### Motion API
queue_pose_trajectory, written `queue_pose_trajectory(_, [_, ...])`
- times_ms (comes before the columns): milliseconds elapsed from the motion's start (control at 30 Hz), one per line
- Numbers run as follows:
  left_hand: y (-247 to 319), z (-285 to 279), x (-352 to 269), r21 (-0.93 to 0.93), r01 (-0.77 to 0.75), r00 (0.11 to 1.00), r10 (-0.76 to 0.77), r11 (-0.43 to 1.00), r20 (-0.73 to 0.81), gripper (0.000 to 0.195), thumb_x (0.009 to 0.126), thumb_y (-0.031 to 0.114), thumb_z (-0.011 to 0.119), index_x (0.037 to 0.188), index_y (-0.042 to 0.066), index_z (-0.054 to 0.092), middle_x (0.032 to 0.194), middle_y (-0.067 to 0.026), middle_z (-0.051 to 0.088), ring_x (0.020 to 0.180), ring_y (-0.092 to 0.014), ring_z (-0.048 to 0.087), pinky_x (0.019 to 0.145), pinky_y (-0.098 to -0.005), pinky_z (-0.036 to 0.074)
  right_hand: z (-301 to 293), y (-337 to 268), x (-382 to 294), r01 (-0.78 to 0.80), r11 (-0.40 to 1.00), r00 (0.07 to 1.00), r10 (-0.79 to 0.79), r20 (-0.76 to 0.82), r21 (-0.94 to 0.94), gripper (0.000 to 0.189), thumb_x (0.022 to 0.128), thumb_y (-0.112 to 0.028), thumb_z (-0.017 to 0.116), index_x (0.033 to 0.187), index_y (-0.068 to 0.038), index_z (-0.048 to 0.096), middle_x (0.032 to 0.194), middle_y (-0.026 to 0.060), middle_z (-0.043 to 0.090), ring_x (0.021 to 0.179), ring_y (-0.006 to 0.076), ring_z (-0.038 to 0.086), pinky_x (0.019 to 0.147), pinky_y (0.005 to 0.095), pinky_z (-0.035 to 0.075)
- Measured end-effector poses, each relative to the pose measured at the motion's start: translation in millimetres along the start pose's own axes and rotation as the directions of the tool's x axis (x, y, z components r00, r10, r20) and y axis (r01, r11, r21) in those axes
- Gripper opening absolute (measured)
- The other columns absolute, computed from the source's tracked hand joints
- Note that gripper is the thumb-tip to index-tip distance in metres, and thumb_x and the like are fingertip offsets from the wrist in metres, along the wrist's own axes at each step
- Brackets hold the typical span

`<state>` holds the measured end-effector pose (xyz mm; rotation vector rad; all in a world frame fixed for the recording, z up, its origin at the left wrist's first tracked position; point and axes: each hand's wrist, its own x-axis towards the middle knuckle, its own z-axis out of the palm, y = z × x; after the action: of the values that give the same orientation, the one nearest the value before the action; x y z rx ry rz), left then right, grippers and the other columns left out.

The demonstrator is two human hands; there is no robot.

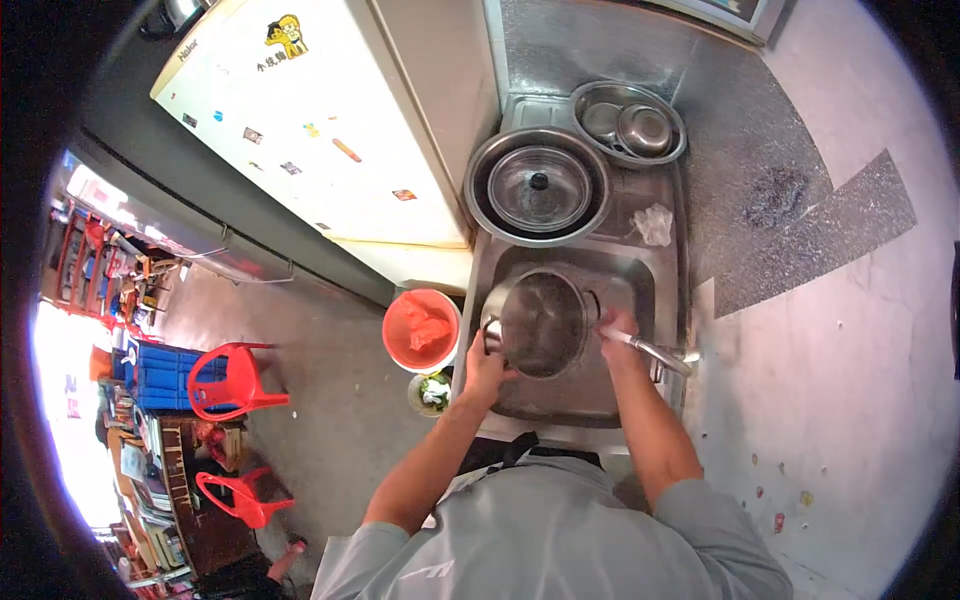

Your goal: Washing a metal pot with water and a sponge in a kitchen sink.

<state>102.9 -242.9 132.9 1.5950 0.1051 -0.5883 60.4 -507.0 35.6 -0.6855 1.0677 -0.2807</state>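
Observation:
A two-handled stainless steel pot (pixel 545 322) is tilted inside the sink basin (pixel 540 409), its dark round face towards me. My left hand (pixel 486 369) holds it at the left side, by the metal loop handle. On the other side, my right hand (pixel 619 328) is close to the second handle (pixel 592 304) and under the end of the tap spout (pixel 652 351). The spout and blur hide its fingers, so its grip is unclear.
Behind the basin stand a large metal bowl (pixel 474 184) with a glass lid (pixel 538 196) inside and a smaller basin (pixel 581 94) of bowls. A crumpled plastic bag (pixel 654 223) lies nearby. A bucket with a red bag (pixel 421 326), a fridge (pixel 360 127) and red chairs (pixel 244 382) are left.

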Motion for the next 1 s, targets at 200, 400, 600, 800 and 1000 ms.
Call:
queue_pose_trajectory(200, [-40.5, 7.0, -10.7, -0.289, 0.459, 0.888, -0.427, 0.840, 0.170, 0.034, 0.082, 0.000, 0.047, 0.115, 0.007, 0.047, 0.108, -0.0094, 0.057, 0.093, -0.024, 0.060, 0.072, -0.0430, 0.056, -11.1, 2.8, -11.1, -0.111, 0.993, 0.957, 0.116, 0.266, -0.031, 0.029, 0.087, -0.033, 0.053, 0.087, -0.004, 0.055, 0.086, 0.0106, 0.060, 0.085, 0.0250, 0.058, 0.077, 0.0428, 0.048])
queue_pose_trajectory(400, [-54.5, 17.9, -10.7, -0.242, 0.517, 0.853, -0.473, 0.821, 0.221, 0.035, 0.082, -0.001, 0.044, 0.116, 0.006, 0.046, 0.108, -0.0108, 0.055, 0.096, -0.025, 0.059, 0.073, -0.0444, 0.057, 11.4, -26.0, -32.8, -0.332, 0.942, 0.772, 0.239, 0.589, 0.053, 0.041, 0.089, -0.041, 0.049, 0.099, -0.002, 0.054, 0.099, 0.0145, 0.061, 0.093, 0.0299, 0.057, 0.083, 0.0470, 0.045])
queue_pose_trajectory(600, [-48.9, 17.2, -11.3, -0.244, 0.499, 0.863, -0.452, 0.831, 0.226, 0.036, 0.085, 0.000, 0.042, 0.120, 0.005, 0.035, 0.116, -0.0138, 0.049, 0.101, -0.031, 0.058, 0.072, -0.0461, 0.057, 11.0, -29.8, -45.0, -0.272, 0.959, 0.782, 0.172, 0.599, 0.079, 0.052, 0.088, -0.044, 0.050, 0.113, 0.001, 0.049, 0.108, 0.0162, 0.059, 0.103, 0.0316, 0.054, 0.094, 0.0463, 0.039])
queue_pose_trajectory(800, [-32.9, 28.5, -12.5, -0.175, 0.421, 0.902, -0.390, 0.890, 0.187, 0.044, 0.083, -0.004, 0.042, 0.125, 0.007, 0.033, 0.120, -0.0129, 0.047, 0.105, -0.032, 0.055, 0.071, -0.0466, 0.057, -13.1, -24.3, -17.7, 0.039, 0.996, 0.899, -0.002, 0.437, -0.075, 0.039, 0.090, -0.042, 0.049, 0.103, -0.006, 0.051, 0.096, 0.0104, 0.057, 0.087, 0.0241, 0.055, 0.081, 0.0400, 0.045])
queue_pose_trajectory(1000, [-29.3, 12.0, -16.5, -0.206, 0.259, 0.965, -0.262, 0.944, 0.013, 0.064, 0.079, -0.005, 0.044, 0.139, 0.008, 0.026, 0.124, -0.0142, 0.045, 0.099, -0.027, 0.057, 0.066, -0.0398, 0.057, -4.2, -23.0, -38.0, -0.158, 0.968, 0.923, 0.215, 0.320, -0.192, 0.037, 0.090, -0.040, 0.049, 0.102, -0.005, 0.051, 0.095, 0.0101, 0.056, 0.084, 0.0231, 0.056, 0.075, 0.0404, 0.048])
